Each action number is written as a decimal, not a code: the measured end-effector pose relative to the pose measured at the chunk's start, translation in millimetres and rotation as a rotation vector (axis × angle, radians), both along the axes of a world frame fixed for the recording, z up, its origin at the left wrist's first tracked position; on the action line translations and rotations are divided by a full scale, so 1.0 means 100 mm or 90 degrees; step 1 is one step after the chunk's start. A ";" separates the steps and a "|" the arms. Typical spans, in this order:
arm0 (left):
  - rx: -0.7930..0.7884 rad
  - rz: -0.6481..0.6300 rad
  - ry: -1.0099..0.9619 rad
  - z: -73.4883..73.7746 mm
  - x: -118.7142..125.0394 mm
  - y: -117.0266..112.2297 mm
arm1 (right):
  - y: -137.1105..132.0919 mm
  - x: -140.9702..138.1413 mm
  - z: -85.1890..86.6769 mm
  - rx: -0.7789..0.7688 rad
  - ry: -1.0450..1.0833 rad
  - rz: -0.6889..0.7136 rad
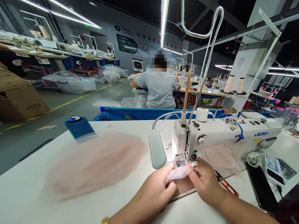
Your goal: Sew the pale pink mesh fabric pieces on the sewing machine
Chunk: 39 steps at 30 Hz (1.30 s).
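My left hand [156,186] and my right hand [205,182] both pinch a strip of pale pink fabric [178,172] just in front of the needle of a white JUKI sewing machine [224,133]. The fingers of each hand are closed on the cloth. A larger sheet of sheer pink fabric [93,163] spreads across the white table [35,199] to the left, blurred by motion. More pink cloth [221,157] lies under the machine arm.
A blue thread cone [79,127] lies on the table at the left. A grey lamp head [157,149] hangs near the needle. Orange-handled snips [227,185] and a control panel [272,168] sit at the right. A person in a grey shirt [160,87] sits ahead, back turned.
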<state>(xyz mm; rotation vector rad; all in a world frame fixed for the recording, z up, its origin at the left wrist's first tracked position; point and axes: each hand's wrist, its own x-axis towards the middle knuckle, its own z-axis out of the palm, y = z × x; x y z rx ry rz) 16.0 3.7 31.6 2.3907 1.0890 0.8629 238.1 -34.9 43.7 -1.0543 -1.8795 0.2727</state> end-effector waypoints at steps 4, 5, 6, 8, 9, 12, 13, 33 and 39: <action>-0.064 0.010 -0.011 -0.04 0.00 0.06 | 0.01 -0.06 -0.04 0.019 0.032 -0.009; -0.061 0.007 -0.010 -0.03 0.00 0.06 | 0.01 -0.07 -0.05 0.023 0.032 -0.011; -0.056 0.005 -0.009 -0.01 0.00 0.07 | 0.01 -0.07 -0.05 0.025 0.031 -0.014; -0.047 0.002 -0.010 0.03 0.01 0.06 | 0.02 -0.07 -0.05 0.022 0.028 -0.019; -0.042 0.001 -0.011 0.05 0.02 0.06 | 0.02 -0.07 -0.05 0.019 0.025 -0.020; -0.027 -0.008 -0.019 0.08 0.04 0.07 | 0.03 -0.06 -0.05 0.015 0.019 -0.014; -0.021 -0.015 -0.022 0.08 0.03 0.07 | 0.02 -0.05 -0.04 0.020 0.014 -0.013; 0.269 -0.173 -0.021 -0.01 -0.13 -0.17 | -0.17 0.17 0.14 -0.020 -0.368 0.140; 0.258 -0.125 -0.019 -0.30 -0.15 -0.01 | -0.11 0.15 0.09 -0.011 -0.409 0.102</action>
